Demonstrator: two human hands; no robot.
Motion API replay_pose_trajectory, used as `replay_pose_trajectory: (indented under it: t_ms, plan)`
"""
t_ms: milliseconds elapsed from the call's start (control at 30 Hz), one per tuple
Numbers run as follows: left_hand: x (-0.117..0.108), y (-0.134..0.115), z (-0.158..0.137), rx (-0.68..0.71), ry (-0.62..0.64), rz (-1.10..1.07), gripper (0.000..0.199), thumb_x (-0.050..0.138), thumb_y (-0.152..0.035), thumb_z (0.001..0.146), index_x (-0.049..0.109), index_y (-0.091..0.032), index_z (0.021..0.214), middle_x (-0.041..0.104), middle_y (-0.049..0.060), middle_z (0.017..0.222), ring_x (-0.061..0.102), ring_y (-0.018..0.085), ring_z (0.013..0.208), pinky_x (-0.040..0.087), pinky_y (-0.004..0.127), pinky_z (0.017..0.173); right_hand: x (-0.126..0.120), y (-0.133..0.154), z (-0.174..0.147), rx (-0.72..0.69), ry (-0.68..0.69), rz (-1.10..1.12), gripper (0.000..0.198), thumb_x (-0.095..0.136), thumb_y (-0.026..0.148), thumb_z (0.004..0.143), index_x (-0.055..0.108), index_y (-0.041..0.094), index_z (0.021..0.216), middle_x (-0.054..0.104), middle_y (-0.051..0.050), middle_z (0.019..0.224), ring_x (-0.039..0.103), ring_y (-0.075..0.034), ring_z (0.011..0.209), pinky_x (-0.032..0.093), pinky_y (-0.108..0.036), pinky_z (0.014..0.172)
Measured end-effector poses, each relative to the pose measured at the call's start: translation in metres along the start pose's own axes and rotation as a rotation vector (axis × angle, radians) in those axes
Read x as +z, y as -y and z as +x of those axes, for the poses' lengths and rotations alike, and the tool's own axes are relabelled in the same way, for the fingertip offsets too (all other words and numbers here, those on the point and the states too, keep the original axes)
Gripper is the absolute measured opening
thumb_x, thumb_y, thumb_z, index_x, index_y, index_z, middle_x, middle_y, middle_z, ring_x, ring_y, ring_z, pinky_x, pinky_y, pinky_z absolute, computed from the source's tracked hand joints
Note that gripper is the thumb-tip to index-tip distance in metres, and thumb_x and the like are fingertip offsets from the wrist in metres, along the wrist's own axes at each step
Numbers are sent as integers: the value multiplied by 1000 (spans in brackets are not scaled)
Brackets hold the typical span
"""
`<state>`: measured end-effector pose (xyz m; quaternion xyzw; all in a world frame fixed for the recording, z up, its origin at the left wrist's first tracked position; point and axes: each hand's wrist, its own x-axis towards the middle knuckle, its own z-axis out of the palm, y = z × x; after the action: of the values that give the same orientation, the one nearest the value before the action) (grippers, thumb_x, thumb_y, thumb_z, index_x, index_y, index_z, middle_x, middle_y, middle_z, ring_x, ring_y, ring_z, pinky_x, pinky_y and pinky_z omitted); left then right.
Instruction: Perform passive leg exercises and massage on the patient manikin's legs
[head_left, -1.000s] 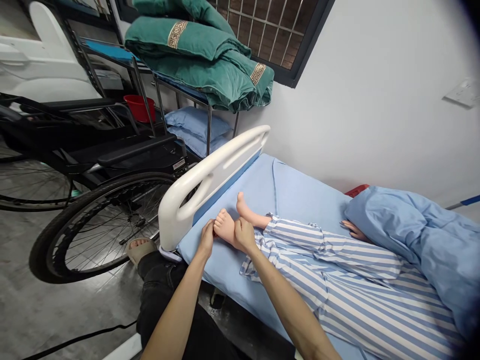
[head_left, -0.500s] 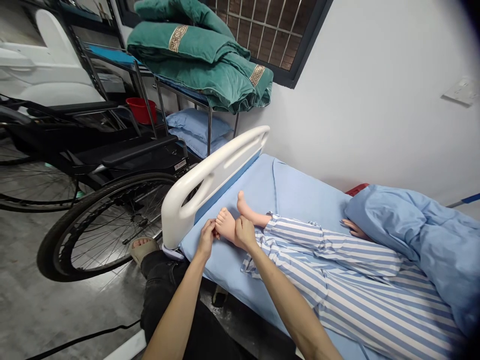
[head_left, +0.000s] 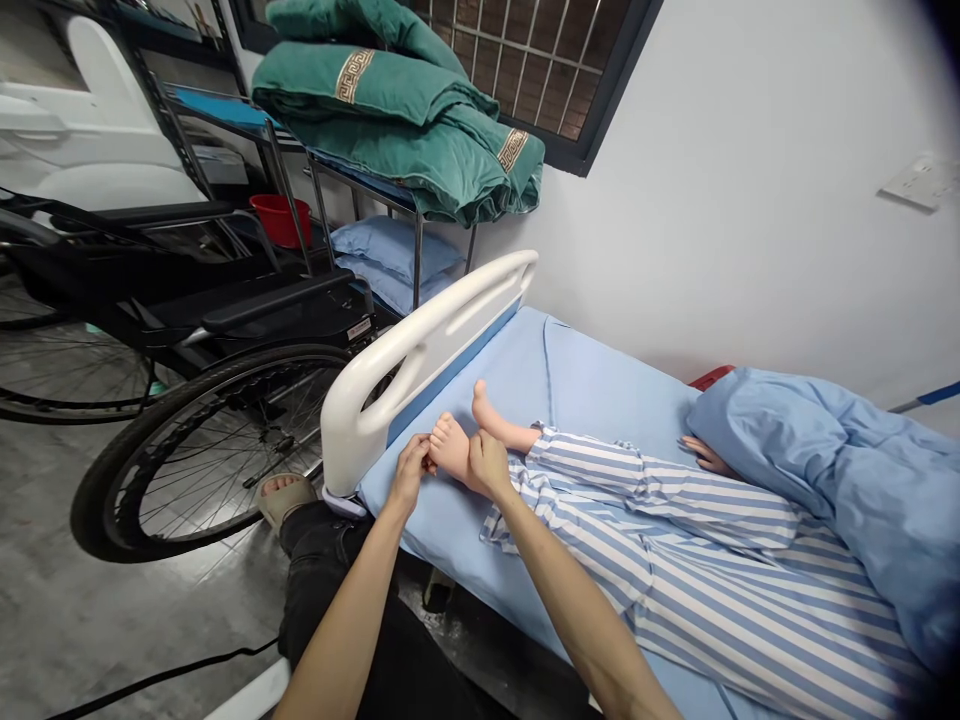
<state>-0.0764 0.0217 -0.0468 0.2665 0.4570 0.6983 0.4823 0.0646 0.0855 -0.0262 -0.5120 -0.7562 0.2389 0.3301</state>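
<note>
Blue sheet lies beneath the bare foot; the right hand is closed around its ankle. The left hand has curled fingers beside the toes; whether they grip, I cannot tell clearly.

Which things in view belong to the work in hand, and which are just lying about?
In use, it seems:
left hand
right hand
foot between them
bed beneath

Just lying about:
wheelchair
quilts
pillows
bucket
</note>
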Motion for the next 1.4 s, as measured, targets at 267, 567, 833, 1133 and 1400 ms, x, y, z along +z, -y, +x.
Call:
replay_pose_trajectory:
  t_ms: [267,567,833,1133,1400]
  plan:
    - [2,-2,-6,85,38,371,24,64,-42,75,54,-20,78,49,-5,61,43,11,56,35,24,55,-1,0,0,27,35,-39,26,36,23,90,31,23,64,51,-1,63,45,-15,62,26,-29,58]
    - [1,-2,-9,163,51,429,35,45,-51,86,46,-20,69,45,-3,58,43,12,56,35,26,57,2,-4,1,30,24,-38,28,35,26,90,34,22,62,54,-3,65,46,-14,62,25,-30,58]
    - [-2,8,-4,39,54,279,44,46,-61,81,48,-20,66,48,-3,51,44,12,50,35,25,52,-3,1,0,14,25,-13,26,33,23,89,32,22,63,50,-1,65,42,-12,62,25,-30,58]
    - [-5,7,-8,-22,43,201,46,54,-63,78,48,-19,65,47,-4,54,43,9,48,34,22,48,-5,4,-1,3,25,-16,25,35,22,88,31,23,64,46,0,64,38,-12,62,23,-30,59]
    - [-1,-7,-15,96,-22,303,45,60,-61,75,62,-16,79,47,-4,55,40,9,50,32,22,48,-8,8,0,12,24,-13,27,37,21,88,29,23,63,44,0,64,39,-13,62,24,-30,59]
